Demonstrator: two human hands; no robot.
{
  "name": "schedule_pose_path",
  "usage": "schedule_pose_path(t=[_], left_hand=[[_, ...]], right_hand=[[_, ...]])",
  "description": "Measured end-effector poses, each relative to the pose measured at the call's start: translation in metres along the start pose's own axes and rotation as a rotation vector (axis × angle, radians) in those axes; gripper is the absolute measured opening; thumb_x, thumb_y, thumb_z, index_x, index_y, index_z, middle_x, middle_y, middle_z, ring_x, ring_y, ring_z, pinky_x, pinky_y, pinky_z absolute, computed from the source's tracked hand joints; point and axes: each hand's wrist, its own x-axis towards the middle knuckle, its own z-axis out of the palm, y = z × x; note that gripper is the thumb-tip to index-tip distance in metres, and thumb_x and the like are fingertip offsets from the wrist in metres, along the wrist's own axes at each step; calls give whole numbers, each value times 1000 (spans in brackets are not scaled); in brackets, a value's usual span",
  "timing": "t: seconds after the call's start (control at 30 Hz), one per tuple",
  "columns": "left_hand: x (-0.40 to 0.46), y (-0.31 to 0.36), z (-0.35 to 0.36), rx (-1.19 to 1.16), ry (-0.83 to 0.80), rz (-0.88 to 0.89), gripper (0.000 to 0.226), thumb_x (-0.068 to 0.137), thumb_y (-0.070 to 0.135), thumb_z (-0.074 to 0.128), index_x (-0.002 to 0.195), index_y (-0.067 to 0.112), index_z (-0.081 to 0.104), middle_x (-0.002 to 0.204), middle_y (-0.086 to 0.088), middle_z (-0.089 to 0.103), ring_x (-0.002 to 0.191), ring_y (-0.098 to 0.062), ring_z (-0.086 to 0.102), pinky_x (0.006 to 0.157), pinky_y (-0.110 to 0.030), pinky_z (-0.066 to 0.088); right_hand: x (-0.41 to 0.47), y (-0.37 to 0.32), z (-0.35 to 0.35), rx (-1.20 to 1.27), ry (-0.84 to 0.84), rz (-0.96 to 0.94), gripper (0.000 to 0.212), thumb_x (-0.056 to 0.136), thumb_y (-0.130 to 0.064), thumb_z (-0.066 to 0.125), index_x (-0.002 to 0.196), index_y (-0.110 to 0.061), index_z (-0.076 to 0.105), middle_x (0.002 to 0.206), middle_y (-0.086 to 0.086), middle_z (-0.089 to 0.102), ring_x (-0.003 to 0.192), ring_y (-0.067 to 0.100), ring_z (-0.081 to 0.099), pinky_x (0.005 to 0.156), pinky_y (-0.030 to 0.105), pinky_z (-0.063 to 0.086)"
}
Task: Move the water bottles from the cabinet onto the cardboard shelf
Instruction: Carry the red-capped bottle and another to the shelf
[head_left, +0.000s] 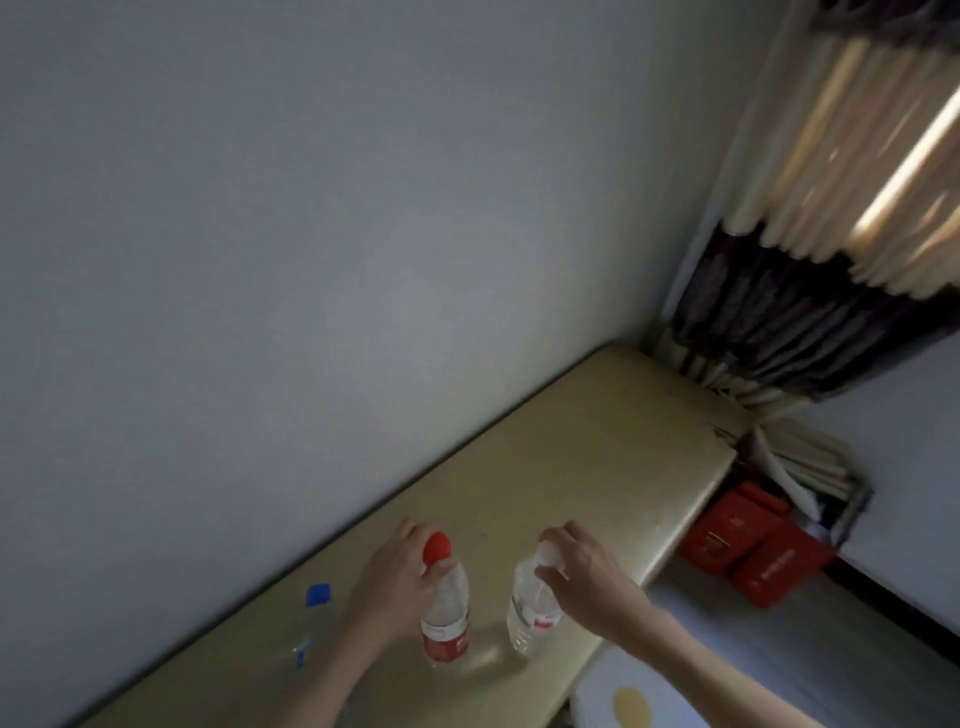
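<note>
A red-capped clear plastic water bottle (445, 613) is gripped at the neck by the left hand (397, 577), and a white-capped clear plastic bottle (535, 603) by the right hand (582, 571), both near the beige cabinet top's (597, 457) front edge.

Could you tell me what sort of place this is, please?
Probably a room in a home, perhaps a bedroom: a beige cabinet top against a plain wall, pleated curtains in the corner, and red boxes on the floor.

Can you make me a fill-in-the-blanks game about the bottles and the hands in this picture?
1. The left hand holds the bottle with the ____ cap.
2. The right hand holds the bottle with the ____ cap.
3. Left of both hands stands a third bottle with a ____ cap.
4. The boxes beside the cabinet top are ____.

Missing words: red, white, blue, red.
</note>
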Motion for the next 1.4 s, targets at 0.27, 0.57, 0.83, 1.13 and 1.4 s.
schedule_pose_path(t=[0.27, 0.57, 0.83, 1.13, 1.4], left_hand=[[-16, 112, 39, -155, -123, 368, 32, 87, 21, 55, 118, 14, 50, 116, -2, 56, 103, -20, 54, 77, -18, 33], [-102, 287, 108, -277, -274, 792, 33, 81, 10, 60, 114, 10, 55, 106, 1, 58, 97, -13, 53, 87, -18, 36], [-272, 430, 200, -404, -519, 952, 28, 82, 4, 60, 110, 10, 57, 104, 0, 61, 98, -16, 58, 88, -26, 43], [-486, 584, 281, -467, -908, 1232, 25, 86, 13, 58, 111, 18, 56, 103, 3, 61, 87, -7, 62, 78, -22, 48], [-671, 695, 372, -429, -1204, 1493, 21, 85, 10, 59, 105, 17, 58, 97, 4, 62, 91, -15, 61, 81, -28, 49]], right_hand=[[-134, 59, -53, 63, 352, 289, 30, 88, -25, 56, 117, -15, 52, 110, 2, 49, 101, 21, 52, 82, 24, 39], [-347, 120, -100, -51, 720, 596, 30, 87, -23, 56, 114, -13, 53, 109, 5, 52, 92, 24, 56, 77, 31, 45], [-594, 159, -113, -59, 954, 907, 45, 80, -36, 40, 116, -13, 53, 109, 7, 53, 95, 28, 56, 79, 31, 41], [-840, 169, -96, 21, 1344, 1266, 35, 91, -21, 50, 126, -16, 49, 122, 3, 50, 103, 24, 54, 86, 27, 37], [-1020, 178, -66, -6, 1493, 1622, 32, 91, -21, 50, 124, -18, 49, 119, 4, 50, 104, 23, 55, 87, 26, 36]])
